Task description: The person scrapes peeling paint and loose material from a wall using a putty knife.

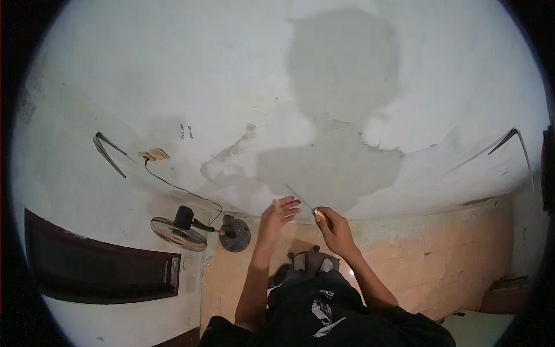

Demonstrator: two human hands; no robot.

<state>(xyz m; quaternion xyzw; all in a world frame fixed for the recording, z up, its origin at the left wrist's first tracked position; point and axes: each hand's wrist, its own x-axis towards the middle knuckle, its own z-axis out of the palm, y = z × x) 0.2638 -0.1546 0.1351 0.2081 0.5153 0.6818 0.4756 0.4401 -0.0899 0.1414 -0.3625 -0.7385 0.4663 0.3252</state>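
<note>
My right hand grips the yellow handle of a hand tool. Its thin metal blade slants up and left, towards the white wall; whether the tip touches the wall I cannot tell. My left hand is raised beside the blade, fingers apart and holding nothing. On the wall before me, a ragged edge of peeling paint runs through the shadow of my head and shoulders. Another worn, peeled strip curves down to the left.
My feet rest on a small dark stool above orange floor tiles. A fan on a round base stands left, its cord plugged into a wall socket. Metal brackets project from the wall on both sides.
</note>
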